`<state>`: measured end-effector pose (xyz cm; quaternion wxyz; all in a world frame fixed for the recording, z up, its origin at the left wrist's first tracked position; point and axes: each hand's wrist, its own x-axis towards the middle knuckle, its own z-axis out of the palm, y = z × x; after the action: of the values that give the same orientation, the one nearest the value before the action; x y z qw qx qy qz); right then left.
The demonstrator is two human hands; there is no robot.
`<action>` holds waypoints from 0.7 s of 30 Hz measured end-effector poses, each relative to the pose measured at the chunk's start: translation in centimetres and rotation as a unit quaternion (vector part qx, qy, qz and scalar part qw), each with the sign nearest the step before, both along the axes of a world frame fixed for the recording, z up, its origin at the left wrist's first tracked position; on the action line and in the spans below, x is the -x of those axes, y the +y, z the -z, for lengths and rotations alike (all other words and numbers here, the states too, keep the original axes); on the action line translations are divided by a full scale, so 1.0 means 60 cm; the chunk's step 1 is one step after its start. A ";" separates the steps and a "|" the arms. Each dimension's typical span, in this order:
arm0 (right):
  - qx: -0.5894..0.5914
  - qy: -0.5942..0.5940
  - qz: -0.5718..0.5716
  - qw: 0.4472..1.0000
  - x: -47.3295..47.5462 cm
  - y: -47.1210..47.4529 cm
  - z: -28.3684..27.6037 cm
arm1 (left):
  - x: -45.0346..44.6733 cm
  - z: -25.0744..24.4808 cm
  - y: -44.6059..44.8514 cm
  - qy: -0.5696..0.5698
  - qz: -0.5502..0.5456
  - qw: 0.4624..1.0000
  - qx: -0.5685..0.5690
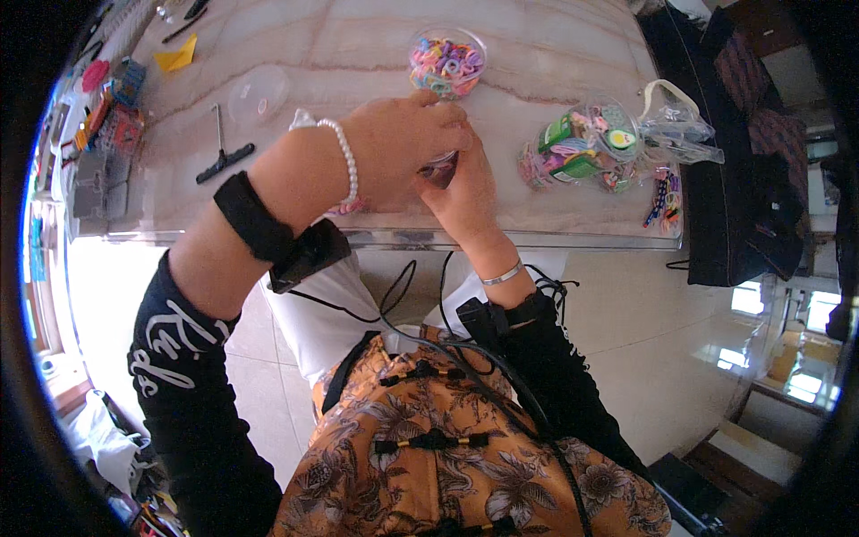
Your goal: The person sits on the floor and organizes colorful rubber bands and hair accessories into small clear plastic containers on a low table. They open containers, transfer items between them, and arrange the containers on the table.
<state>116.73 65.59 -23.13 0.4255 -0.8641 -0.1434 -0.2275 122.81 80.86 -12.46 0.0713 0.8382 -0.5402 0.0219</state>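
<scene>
My left hand point(402, 144), with a pearl bracelet at its wrist, reaches over the table and meets my right hand point(466, 191). Between them is a small dark glossy thing point(441, 170), held by my right thumb and fingers; its kind is unclear. The left fingers are curled and partly hidden. Just beyond the hands stands a clear round tub point(482, 50) full of colourful small hair ties point(446, 66). A translucent round lid point(251, 94) lies to the left with a small ring on it. Some pink bands point(347, 207) show under my left wrist.
Clear containers of hair ties and clips point(580, 144) lie at the right beside a clear plastic bag point(678, 127). Loose hair ties point(664, 201) are near the right corner. A black-handled T-shaped tool point(225, 163) and yellow paper point(177, 55) lie left. Black cables point(402, 295) hang below the table edge.
</scene>
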 end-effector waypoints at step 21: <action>-0.063 0.128 0.018 0.990 0.006 0.009 0.001 | 0.005 0.016 -0.003 0.046 -0.138 0.989 -0.023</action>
<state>116.37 66.14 -23.19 0.4901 -0.8599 -0.0568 -0.1312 122.53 80.66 -13.40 0.0727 0.9063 -0.4159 -0.0199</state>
